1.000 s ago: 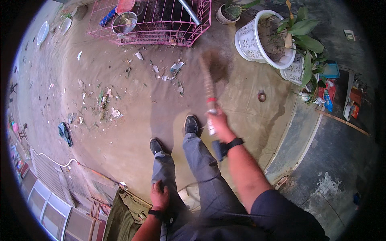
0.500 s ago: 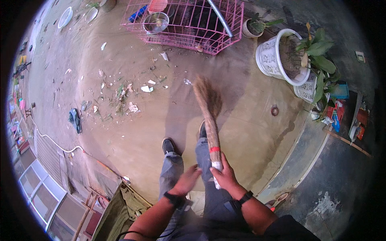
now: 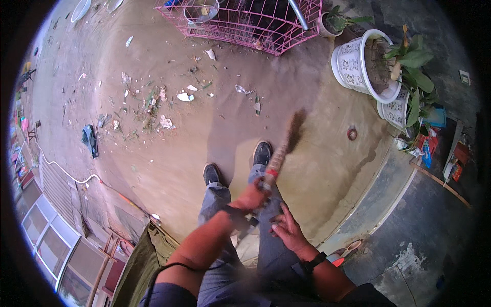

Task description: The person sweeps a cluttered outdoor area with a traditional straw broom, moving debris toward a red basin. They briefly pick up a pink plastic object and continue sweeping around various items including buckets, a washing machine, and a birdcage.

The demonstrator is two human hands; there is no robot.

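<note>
My left hand [image 3: 252, 196] is closed round the handle of a straw hand broom [image 3: 279, 157], just below its red band. The broom's brown bristles [image 3: 294, 128] point away from me and to the right, blurred by motion, over the bare ground ahead of my right shoe. Close by on the right, my right hand [image 3: 289, 228] is off the broom, its fingers apart and nothing in them. Farther off to the left lies scattered litter [image 3: 161, 105], with white paper scraps and bits of green plant.
A pink wire cage [image 3: 245, 25] stands at the far side, a metal bowl [image 3: 201, 10] by it. White patterned flowerpots [image 3: 353, 64] with plants are at the right. A dark blue cloth [image 3: 89, 140] lies left. A pale hose [image 3: 66, 175] runs along the left, near green fabric [image 3: 148, 250].
The broom has passed from my right hand to my left, and its bristles have swung rightward. My right hand has let go and opened. A few scraps now show where the bristles were.
</note>
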